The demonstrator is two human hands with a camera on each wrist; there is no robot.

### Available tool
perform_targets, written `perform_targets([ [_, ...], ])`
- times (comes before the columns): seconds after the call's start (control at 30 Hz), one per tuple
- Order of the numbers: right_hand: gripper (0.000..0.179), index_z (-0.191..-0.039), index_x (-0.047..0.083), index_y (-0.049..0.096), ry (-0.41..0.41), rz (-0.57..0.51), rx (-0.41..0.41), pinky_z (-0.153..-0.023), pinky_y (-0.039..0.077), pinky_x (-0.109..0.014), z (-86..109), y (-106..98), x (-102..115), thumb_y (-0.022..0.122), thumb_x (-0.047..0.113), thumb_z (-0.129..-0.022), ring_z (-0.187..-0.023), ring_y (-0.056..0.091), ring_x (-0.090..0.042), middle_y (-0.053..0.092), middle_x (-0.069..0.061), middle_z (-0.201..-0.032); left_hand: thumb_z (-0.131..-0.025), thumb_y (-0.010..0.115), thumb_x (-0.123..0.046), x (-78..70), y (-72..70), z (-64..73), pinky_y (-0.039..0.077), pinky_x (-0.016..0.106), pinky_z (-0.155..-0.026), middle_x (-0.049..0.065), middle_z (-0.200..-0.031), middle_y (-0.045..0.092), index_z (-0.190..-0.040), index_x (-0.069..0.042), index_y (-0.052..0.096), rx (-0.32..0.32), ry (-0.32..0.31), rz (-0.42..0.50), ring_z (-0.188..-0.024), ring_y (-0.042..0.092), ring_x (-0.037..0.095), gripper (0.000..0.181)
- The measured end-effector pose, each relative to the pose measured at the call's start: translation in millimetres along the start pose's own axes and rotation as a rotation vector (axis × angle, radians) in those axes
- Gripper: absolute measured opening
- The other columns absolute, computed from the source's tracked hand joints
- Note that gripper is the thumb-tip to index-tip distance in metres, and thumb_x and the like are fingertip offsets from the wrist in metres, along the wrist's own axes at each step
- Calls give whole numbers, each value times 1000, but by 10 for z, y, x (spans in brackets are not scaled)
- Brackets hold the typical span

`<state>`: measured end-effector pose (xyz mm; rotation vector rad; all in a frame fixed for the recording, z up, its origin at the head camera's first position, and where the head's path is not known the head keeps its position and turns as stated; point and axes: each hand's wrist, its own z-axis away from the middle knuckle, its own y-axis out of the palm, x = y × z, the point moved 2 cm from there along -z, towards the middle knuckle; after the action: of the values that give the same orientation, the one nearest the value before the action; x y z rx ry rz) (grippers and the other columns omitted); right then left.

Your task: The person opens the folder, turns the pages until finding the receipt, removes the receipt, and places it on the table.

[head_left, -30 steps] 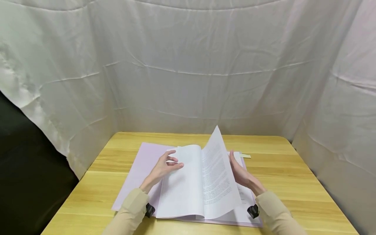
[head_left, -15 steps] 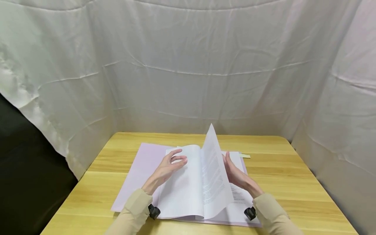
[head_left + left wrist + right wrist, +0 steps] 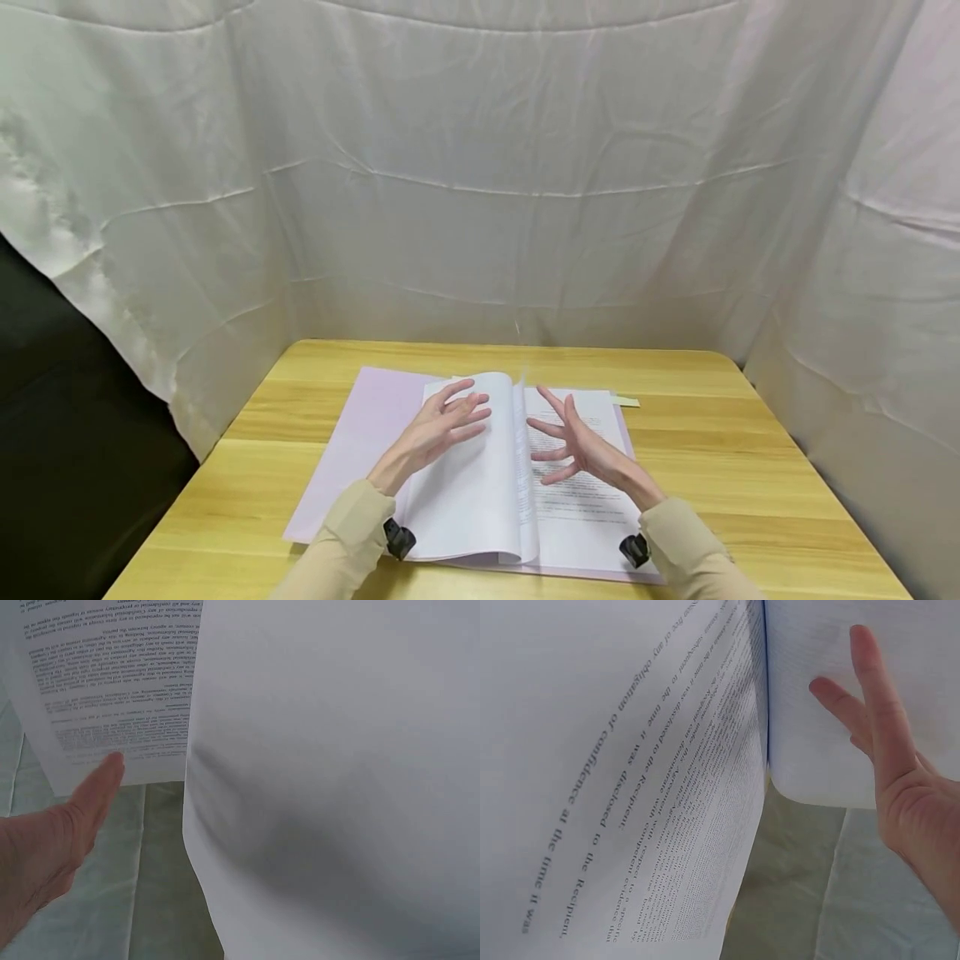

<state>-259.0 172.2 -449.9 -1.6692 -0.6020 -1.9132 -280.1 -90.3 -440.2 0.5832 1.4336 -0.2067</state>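
A lilac folder (image 3: 352, 450) lies spread on the table, full of printed white sheets. Blank backs of turned sheets (image 3: 465, 508) cover its left half, and a text page (image 3: 581, 525) lies on the right. Between them one sheet (image 3: 527, 517) stands nearly upright, seen almost edge-on from the head. My left hand (image 3: 442, 429) hovers over the left sheets, fingers extended and holding nothing. With fingers spread, my right hand (image 3: 585, 446) is at the right side of the upright sheet, fingertips close to it. Its print fills the left of the right wrist view, the hand (image 3: 900, 757) beside it.
A pale yellow tab (image 3: 627, 401) sticks out at the folder's top right. The wooden table (image 3: 750, 500) extends around the folder on all sides. Grey-white curtains (image 3: 525, 225) hang behind and beside it, with a black area (image 3: 67, 433) at far left.
The standing sheet has swung leftward from a right-leaning tilt to nearly upright. My right hand has followed it left and spread its fingers; my left hand has shifted slightly right, its fingers straightening.
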Motion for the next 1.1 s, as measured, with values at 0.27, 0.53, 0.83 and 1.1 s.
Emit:
perform_targets([
  [0.27,69,-162,34,-5,14,58,-19,-91,57,-60,2,-5,-30,0,65,-102,-138,43,-56,14,-24,-167,-108,46,-31,8,30,-29,59,30,-94,27,-159,30,-160,-3,11,-46,-59,15,-114,68,24,68],
  [0.53,63,-163,19,13,-5,195,-48,-99,56,-55,56,-87,-100,11,51,-109,-138,44,-53,30,-25,-162,-95,67,-8,77,-1,-35,58,36,-92,30,-149,45,-158,-3,21,-190,-86,-93,-111,65,23,78],
  [0.83,56,-153,-4,33,-44,335,-129,-99,56,-53,146,-340,-184,40,31,-110,-126,58,-49,45,-35,-149,-85,74,-3,181,-163,-16,49,52,-105,32,-150,43,-155,-5,28,-319,-123,-248,-129,55,43,84],
  [1.1,50,-144,-6,47,-31,565,-287,-103,52,-56,252,-530,-235,54,23,-104,-127,58,-45,56,-30,-141,-82,79,-8,255,-385,37,52,53,-101,33,-146,47,-155,-2,26,-400,-142,-387,-123,58,45,90],
])
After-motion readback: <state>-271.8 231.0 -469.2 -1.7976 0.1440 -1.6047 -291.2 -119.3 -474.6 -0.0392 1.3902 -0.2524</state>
